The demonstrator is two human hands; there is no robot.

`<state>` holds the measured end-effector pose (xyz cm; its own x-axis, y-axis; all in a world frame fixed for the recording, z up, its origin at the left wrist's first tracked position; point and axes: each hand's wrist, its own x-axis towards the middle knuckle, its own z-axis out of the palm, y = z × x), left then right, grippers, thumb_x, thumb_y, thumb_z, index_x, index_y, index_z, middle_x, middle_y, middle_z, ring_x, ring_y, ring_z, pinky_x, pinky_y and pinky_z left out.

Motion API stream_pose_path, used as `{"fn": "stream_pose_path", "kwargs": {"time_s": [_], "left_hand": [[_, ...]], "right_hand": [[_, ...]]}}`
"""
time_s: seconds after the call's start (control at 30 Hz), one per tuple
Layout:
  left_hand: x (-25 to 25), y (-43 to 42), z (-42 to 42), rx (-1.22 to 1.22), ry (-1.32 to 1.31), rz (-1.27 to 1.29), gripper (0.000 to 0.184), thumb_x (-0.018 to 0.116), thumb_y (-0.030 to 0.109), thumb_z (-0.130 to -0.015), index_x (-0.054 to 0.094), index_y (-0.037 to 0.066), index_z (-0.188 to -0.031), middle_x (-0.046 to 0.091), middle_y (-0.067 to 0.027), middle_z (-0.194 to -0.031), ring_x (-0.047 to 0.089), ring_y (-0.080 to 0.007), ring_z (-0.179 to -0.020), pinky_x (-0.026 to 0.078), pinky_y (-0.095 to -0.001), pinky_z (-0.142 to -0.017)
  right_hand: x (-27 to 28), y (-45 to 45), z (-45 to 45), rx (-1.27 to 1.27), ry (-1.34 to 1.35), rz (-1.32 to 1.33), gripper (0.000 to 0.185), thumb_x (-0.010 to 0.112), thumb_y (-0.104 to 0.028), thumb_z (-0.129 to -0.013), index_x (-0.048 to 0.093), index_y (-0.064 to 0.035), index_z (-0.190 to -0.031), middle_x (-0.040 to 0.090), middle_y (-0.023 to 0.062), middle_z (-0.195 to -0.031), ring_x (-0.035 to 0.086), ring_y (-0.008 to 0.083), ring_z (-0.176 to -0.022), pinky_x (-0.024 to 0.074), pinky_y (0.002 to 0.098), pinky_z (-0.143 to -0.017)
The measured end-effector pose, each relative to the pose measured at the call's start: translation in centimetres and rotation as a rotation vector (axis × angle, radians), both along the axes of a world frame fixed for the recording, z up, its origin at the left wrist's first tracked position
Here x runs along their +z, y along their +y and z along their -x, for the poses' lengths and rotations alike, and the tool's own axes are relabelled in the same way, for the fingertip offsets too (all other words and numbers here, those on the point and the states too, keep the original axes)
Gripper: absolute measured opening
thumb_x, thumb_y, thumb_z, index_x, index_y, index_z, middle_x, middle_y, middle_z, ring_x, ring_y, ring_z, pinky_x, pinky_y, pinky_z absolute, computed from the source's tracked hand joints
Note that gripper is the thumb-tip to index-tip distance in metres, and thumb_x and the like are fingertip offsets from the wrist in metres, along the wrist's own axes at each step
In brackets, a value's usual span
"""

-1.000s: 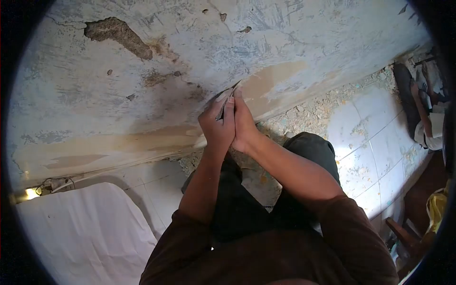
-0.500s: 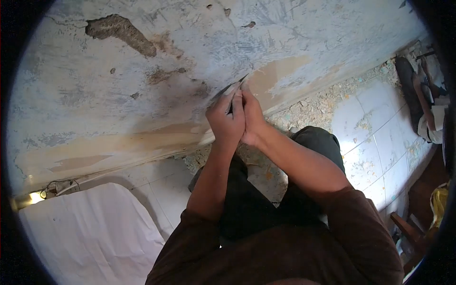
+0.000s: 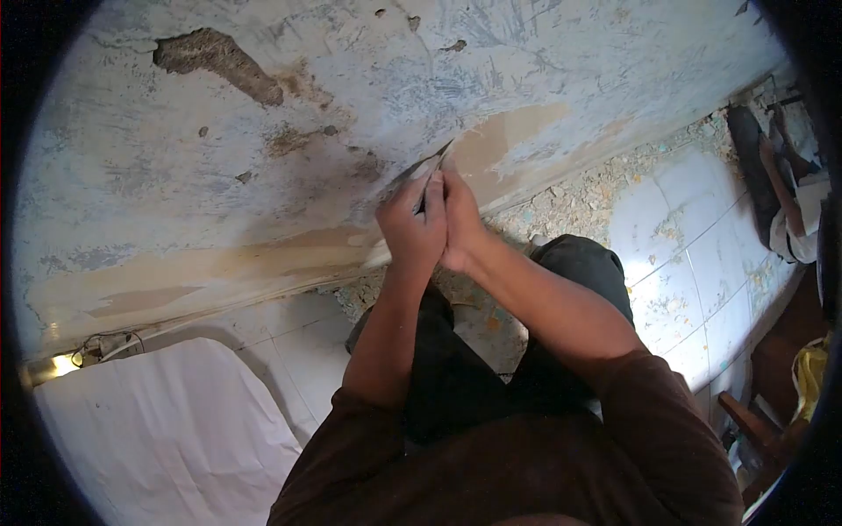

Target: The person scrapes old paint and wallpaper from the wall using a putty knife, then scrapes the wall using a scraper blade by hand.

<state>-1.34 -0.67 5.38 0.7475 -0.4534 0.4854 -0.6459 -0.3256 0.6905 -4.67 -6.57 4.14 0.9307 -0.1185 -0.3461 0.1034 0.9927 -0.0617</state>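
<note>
Both hands are closed together around a thin-bladed scraper [image 3: 446,151], most of which their fingers hide. My left hand [image 3: 410,223] grips it from the left side, its fingers pointing up toward the wall. Pressed against it, my right hand [image 3: 460,219] wraps the tool from the right. The narrow dark edge of the blade meets the wall [image 3: 351,79], right at the border of a bare tan patch [image 3: 504,140]. Around it the wall surface is whitish, patchy and scratched.
Flakes of paint and plaster [image 3: 574,202] lie along the wall's foot and over the tiled floor [image 3: 693,254]. A white sheet [image 3: 167,430] is at lower left beside a lit lamp [image 3: 66,363]. A broken hole [image 3: 215,61] marks the wall. Assorted items [image 3: 794,210] sit at right.
Both hands and the scraper have shifted very slightly left in view, along with the whole scene. The grip stays the same.
</note>
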Motion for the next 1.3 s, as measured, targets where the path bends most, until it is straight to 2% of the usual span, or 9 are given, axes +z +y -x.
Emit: {"fn": "stream_pose_path", "kwargs": {"time_s": [0.1, 0.33, 0.4, 0.5, 0.6, 0.73, 0.8, 1.23, 1.3], "left_hand": [[0.2, -0.5, -0.1, 0.026, -0.077, 0.043, 0.012, 0.064, 0.007, -0.085, 0.07, -0.001, -0.092, 0.069, -0.018, -0.084, 0.069, -0.0322, -0.078, 0.052, -0.0366, -0.07], [0.2, 0.3, -0.2, -0.048, -0.101, 0.008, 0.012, 0.064, 0.007, -0.085, 0.07, -0.001, -0.092, 0.069, -0.0178, -0.082, 0.068, -0.0328, -0.076, 0.052, -0.0358, -0.069], [0.7, 0.7, -0.1, 0.015, 0.046, -0.015, 0.017, 0.064, 0.009, -0.087, 0.069, -0.004, -0.097, 0.071, -0.0173, -0.087, 0.069, -0.0227, -0.081, 0.051, -0.0335, -0.077], [0.3, -0.3, -0.7, -0.026, -0.101, -0.074, 0.016, 0.064, 0.007, -0.086, 0.069, -0.004, -0.097, 0.071, -0.0171, -0.086, 0.069, -0.0224, -0.081, 0.051, -0.033, -0.077], [0.3, -0.5, -0.3, -0.065, -0.024, -0.028, 0.017, 0.064, 0.007, -0.086, 0.069, -0.004, -0.097, 0.071, -0.0172, -0.088, 0.069, -0.0231, -0.082, 0.051, -0.0336, -0.078], [0.6, -0.9, -0.5, -0.056, -0.115, -0.028, 0.016, 0.064, 0.007, -0.086, 0.069, -0.004, -0.097, 0.071, -0.0171, -0.089, 0.069, -0.0236, -0.083, 0.051, -0.0337, -0.078], [0.5, -1.1, -0.6, -0.063, -0.095, 0.024, 0.014, 0.063, 0.007, -0.085, 0.07, 0.0, -0.095, 0.069, -0.018, -0.082, 0.068, -0.033, -0.072, 0.052, -0.0374, -0.066], [0.2, -0.8, -0.4, -0.046, -0.153, 0.001, 0.016, 0.062, 0.006, -0.085, 0.07, 0.001, -0.098, 0.069, -0.0179, -0.087, 0.069, -0.0328, -0.077, 0.053, -0.0371, -0.07], [0.1, -0.7, -0.4, -0.078, -0.167, 0.026, 0.015, 0.064, 0.008, -0.087, 0.07, -0.003, -0.095, 0.071, -0.0171, -0.086, 0.069, -0.0243, -0.079, 0.052, -0.0334, -0.075]], "right_hand": [[0.4, 0.0, -0.3, 0.002, 0.077, 0.006, 0.047, 0.034, -0.053, -0.099, 0.055, -0.0117, -0.103, 0.059, 0.0056, -0.092, 0.057, 0.02, -0.084, 0.0494, 0.0361, -0.077], [-0.5, 0.3, -0.1, -0.004, 0.021, 0.052, 0.049, 0.035, -0.054, -0.099, 0.056, -0.0106, -0.105, 0.059, 0.0059, -0.095, 0.057, 0.0198, -0.085, 0.0489, 0.036, -0.079], [0.2, 0.7, -0.4, 0.026, 0.137, 0.08, 0.05, 0.033, -0.055, -0.099, 0.056, -0.0103, -0.107, 0.06, 0.0067, -0.098, 0.057, 0.0202, -0.088, 0.0485, 0.036, -0.081], [-0.3, -0.1, -0.5, -0.006, 0.036, -0.032, 0.051, 0.033, -0.056, -0.098, 0.055, -0.011, -0.108, 0.061, 0.0069, -0.099, 0.056, 0.0207, -0.09, 0.048, 0.0362, -0.082], [-0.4, -0.5, 0.3, 0.032, -0.086, -0.008, 0.05, 0.035, -0.056, -0.098, 0.055, -0.0114, -0.108, 0.06, 0.0066, -0.099, 0.055, 0.0207, -0.092, 0.0476, 0.0366, -0.084], [0.4, -0.5, -0.1, -0.013, -0.01, -0.043, 0.049, 0.036, -0.055, -0.098, 0.055, -0.0113, -0.107, 0.06, 0.0063, -0.097, 0.056, 0.0204, -0.09, 0.0485, 0.0365, -0.082], [0.0, -0.4, -0.2, -0.056, -0.006, 0.03, 0.048, 0.036, -0.055, -0.098, 0.056, -0.0115, -0.106, 0.06, 0.0055, -0.096, 0.057, 0.0199, -0.089, 0.0494, 0.0357, -0.08], [0.1, -0.7, 0.0, 0.015, -0.048, -0.054, 0.046, 0.035, -0.052, -0.099, 0.056, -0.0117, -0.103, 0.06, 0.0043, -0.091, 0.057, 0.0201, -0.086, 0.05, 0.0359, -0.078], [0.1, -0.4, 0.1, -0.016, -0.015, -0.018, 0.046, 0.033, -0.052, -0.1, 0.056, -0.0116, -0.103, 0.06, 0.0051, -0.093, 0.058, 0.0206, -0.087, 0.0498, 0.037, -0.078]]}}
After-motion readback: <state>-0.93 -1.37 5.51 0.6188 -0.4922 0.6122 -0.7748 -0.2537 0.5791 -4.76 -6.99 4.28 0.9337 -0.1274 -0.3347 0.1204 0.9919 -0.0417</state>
